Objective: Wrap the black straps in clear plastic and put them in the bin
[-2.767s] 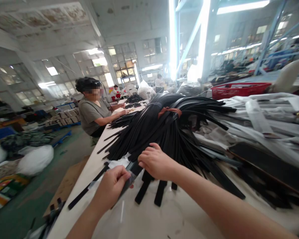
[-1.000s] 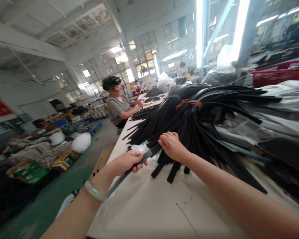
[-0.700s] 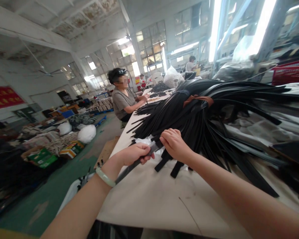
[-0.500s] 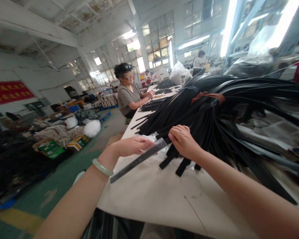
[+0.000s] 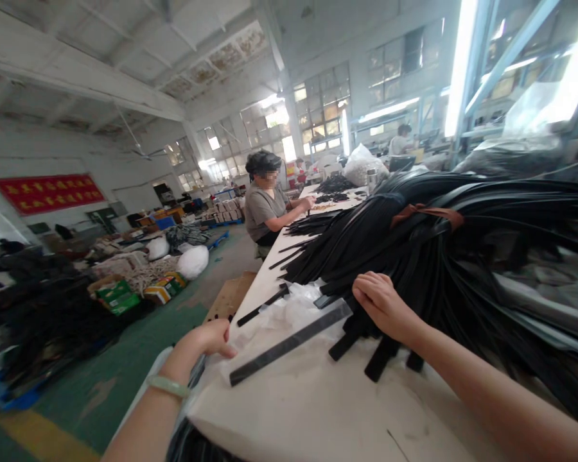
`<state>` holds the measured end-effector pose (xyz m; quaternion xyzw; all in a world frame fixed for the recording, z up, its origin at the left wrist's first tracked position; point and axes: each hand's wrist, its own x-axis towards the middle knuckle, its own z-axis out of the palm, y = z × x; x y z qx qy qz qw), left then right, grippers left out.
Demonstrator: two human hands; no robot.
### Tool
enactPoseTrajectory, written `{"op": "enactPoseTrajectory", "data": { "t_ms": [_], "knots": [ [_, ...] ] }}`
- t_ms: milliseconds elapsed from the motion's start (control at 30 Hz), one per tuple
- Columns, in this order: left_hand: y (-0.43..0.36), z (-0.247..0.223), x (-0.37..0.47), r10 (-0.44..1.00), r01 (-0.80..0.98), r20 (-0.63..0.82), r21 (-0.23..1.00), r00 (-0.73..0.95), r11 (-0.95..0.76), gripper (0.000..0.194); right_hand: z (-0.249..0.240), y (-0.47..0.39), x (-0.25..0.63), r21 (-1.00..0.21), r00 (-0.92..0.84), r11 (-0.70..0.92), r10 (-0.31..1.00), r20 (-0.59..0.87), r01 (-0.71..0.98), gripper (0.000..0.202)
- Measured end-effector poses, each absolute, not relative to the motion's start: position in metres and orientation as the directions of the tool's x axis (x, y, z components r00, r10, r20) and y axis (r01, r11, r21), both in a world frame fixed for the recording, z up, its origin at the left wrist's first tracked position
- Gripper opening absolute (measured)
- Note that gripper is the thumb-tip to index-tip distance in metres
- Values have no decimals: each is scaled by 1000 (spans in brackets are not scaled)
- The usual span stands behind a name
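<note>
My right hand [image 5: 385,307] is closed at the upper end of a flat black strip [image 5: 289,343]. Clear plastic wraps the strip's end by my fingers, and its other end slants down toward the table's left edge. At that edge my left hand [image 5: 212,338] is apart from the strip, thumb and fingers separated, with nothing visible between them. A green bangle [image 5: 167,386] circles the left wrist. Crumpled clear plastic [image 5: 296,301] lies behind the strip. Beside my right hand spreads a large bundle of black strips [image 5: 347,240], bound with a brown tie [image 5: 426,215].
A co-worker [image 5: 264,205] sits at the left side of the long white table [image 5: 289,404], farther along. Cardboard [image 5: 231,295] lies on the floor by the table. Boxes [image 5: 115,295], white sacks [image 5: 192,262] and black piles stand on the left. A thin dark thread lies at the front.
My left hand has let go of the plastic-wrapped strip and moved left and down to the table edge. My right hand stays closed at the strip's upper end. The view has shifted slightly.
</note>
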<state>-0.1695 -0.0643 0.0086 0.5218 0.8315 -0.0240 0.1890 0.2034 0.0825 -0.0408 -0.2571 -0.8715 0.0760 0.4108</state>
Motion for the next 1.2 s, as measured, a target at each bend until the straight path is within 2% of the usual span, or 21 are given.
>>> {"op": "enactPoseTrajectory", "data": {
  "t_ms": [133,300,467,500,567,633,700,733,833,933,1100,1200],
  "knots": [
    [-59,2,-173,878,893,-293,133,-379,430,20,-42,84,203,-349,-561,861,506,655,370,29],
    [-43,16,-152,935,919,-102,174,-341,354,17,-43,85,203,-377,-589,862,506,630,338,31],
    [-30,37,-69,988,949,101,303,-116,81,23,-34,76,199,-383,-571,857,515,640,344,31],
    [-28,39,-50,994,936,100,352,-40,2,27,-31,72,197,-375,-571,860,510,643,346,30],
    [-23,40,-19,992,861,-46,503,116,-78,35,-24,62,193,-354,-576,868,496,650,348,29],
    [-19,36,0,923,775,-294,632,249,-8,43,-18,54,190,-331,-588,880,474,655,341,27],
    [-16,32,4,829,748,-471,657,303,99,47,-15,51,190,-300,-613,893,449,651,335,24],
    [-16,31,3,814,752,-498,648,299,120,48,-15,52,191,-280,-625,896,442,643,345,23],
    [-18,30,-6,863,791,-447,604,235,97,45,-18,64,198,-233,-632,874,473,614,427,24],
    [-21,30,-8,925,838,-338,544,171,44,44,-22,70,199,-236,-602,852,502,621,467,26],
    [-33,29,5,970,856,-198,517,140,-18,36,-17,42,183,-234,-609,904,415,676,356,25],
    [-56,35,3,981,866,-155,499,118,-25,32,-7,27,181,-231,-659,929,369,656,290,26]
  ]
}}
